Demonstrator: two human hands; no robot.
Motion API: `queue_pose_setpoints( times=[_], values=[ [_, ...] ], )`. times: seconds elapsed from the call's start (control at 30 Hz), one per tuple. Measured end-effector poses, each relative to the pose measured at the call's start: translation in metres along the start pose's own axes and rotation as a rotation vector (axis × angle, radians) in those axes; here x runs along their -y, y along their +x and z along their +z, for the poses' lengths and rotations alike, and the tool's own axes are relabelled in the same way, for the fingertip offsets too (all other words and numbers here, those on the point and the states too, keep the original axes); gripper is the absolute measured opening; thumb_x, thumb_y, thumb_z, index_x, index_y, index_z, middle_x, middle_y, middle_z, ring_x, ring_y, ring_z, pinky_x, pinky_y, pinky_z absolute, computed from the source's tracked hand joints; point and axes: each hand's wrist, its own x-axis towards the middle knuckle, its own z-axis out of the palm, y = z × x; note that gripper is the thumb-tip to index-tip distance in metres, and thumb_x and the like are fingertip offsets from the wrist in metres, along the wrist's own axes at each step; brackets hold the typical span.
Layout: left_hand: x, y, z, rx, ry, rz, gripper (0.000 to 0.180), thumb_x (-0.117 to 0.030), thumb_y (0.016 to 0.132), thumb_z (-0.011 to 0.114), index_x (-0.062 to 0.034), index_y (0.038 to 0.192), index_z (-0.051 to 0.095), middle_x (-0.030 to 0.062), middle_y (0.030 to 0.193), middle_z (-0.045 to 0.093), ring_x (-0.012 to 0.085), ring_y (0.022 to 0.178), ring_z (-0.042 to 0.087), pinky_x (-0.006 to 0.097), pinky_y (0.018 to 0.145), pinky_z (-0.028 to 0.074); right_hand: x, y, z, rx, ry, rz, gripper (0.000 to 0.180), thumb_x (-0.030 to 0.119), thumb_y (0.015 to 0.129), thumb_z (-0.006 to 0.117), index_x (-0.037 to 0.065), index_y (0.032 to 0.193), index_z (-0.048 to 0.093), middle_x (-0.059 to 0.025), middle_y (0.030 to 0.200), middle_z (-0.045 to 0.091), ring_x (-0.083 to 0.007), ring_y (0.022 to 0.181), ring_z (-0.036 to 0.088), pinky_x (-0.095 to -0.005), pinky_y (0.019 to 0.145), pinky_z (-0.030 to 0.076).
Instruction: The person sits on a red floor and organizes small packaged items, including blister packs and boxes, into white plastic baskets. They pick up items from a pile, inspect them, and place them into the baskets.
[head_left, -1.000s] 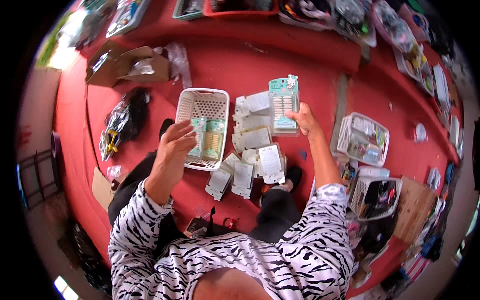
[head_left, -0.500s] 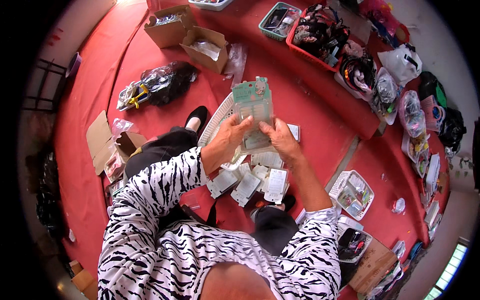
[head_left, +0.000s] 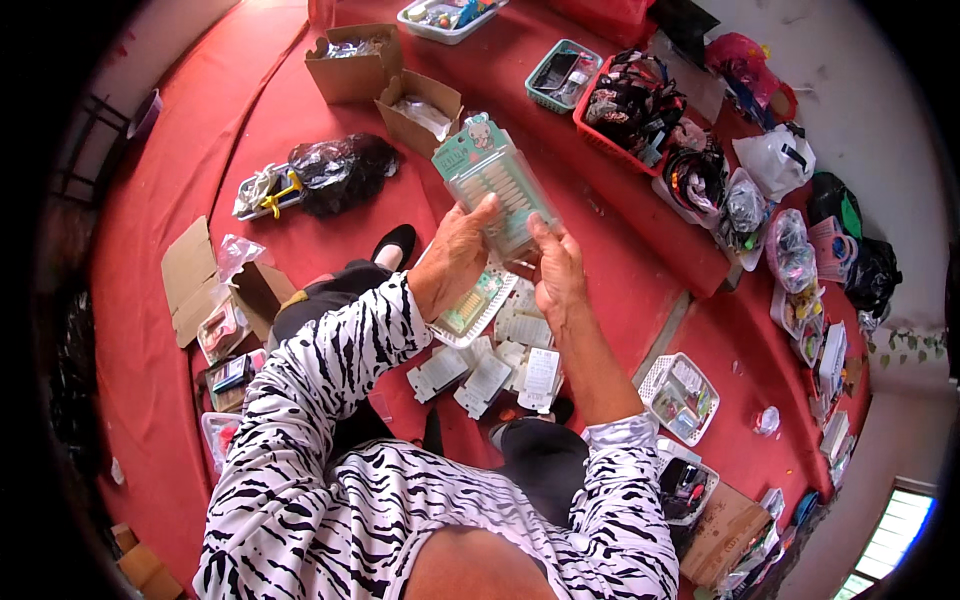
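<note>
The person sits on a red floor and holds a clear plastic packet with a green header card up in front of the chest, tilted so its green top points toward 11 o'clock. The left hand grips the packet's lower left edge, thumb on the front and the other fingers hidden behind it. The right hand closes on the lower right corner; its fingertips are also covered by the packet, so only the thumb and knuckles show. What lies inside the packet is hard to make out beyond pale rows.

Directly under the hands, at 6 o'clock of the packet, a white basket is mostly covered by the wrists; a bit of yellowish content shows in it. White flat packets lie scattered just beside it between the knees, partly cut off by the right forearm.

At 11 o'clock two open cardboard boxes stand, and at 9 o'clock a black plastic bag lies. At 1 o'clock a red basket holds dark tangled items, too small to identify. At 4 o'clock a small white tray sits well apart.
</note>
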Motion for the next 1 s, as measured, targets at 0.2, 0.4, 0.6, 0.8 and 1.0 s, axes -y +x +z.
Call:
queue_pose_setpoints(
  times=[0.2,0.4,0.6,0.8,1.0],
  values=[
    [-0.024,-0.005,0.008,0.107,0.099,0.021,0.037,-0.010,0.081,0.059,-0.0053,0.116,0.046,0.0092,0.109,0.054,0.0205,0.100,0.052,0.037,0.089,0.041,0.032,-0.005,-0.015,0.064,-0.071,-0.098,0.031,0.004,0.073,0.064,0.003,0.102,0.054,-0.0068,0.091,0.062,-0.0171,0.075,0.061,-0.0329,0.068,0.053],
    [-0.055,0.000,0.003,0.096,0.269,0.114,0.037,-0.015,0.077,0.065,-0.0042,0.109,0.051,0.0050,0.096,0.057,0.0159,0.087,0.054,0.033,0.072,0.046,0.055,-0.015,-0.028,0.210,-0.293,-0.107,0.031,-0.001,0.069,0.061,0.000,0.100,0.054,-0.0056,0.086,0.061,-0.0127,0.073,0.060,-0.0269,0.062,0.051],
    [-0.051,-0.004,0.000,-0.012,0.483,0.186,0.021,-0.017,0.077,0.066,-0.0013,0.089,0.059,0.0037,0.082,0.059,0.0100,0.072,0.054,0.026,0.062,0.045,0.046,-0.010,-0.035,0.340,-0.539,-0.009,0.036,0.005,0.070,0.063,-0.001,0.105,0.054,-0.0044,0.090,0.061,-0.0115,0.077,0.058,-0.0259,0.071,0.048],
    [-0.049,0.002,-0.004,-0.027,0.563,0.226,0.019,-0.017,0.076,0.068,-0.0039,0.089,0.061,-0.0012,0.078,0.060,0.0069,0.067,0.054,0.021,0.063,0.043,0.039,0.012,-0.013,0.407,-0.872,-0.191,0.028,0.008,0.069,0.064,-0.003,0.094,0.057,-0.0028,0.085,0.061,-0.0104,0.080,0.055,-0.0283,0.073,0.044],
    [-0.084,0.002,-0.021,-0.259,0.518,0.388,0.043,-0.011,0.077,0.059,0.0032,0.115,0.046,0.0105,0.108,0.052,0.0145,0.096,0.050,0.029,0.082,0.041,-0.025,0.066,-0.042,0.003,-1.500,-0.460,0.016,0.013,0.071,0.057,0.000,0.078,0.051,-0.0193,0.084,0.060,-0.0350,0.073,0.061,-0.0426,0.062,0.047]
  ],
)
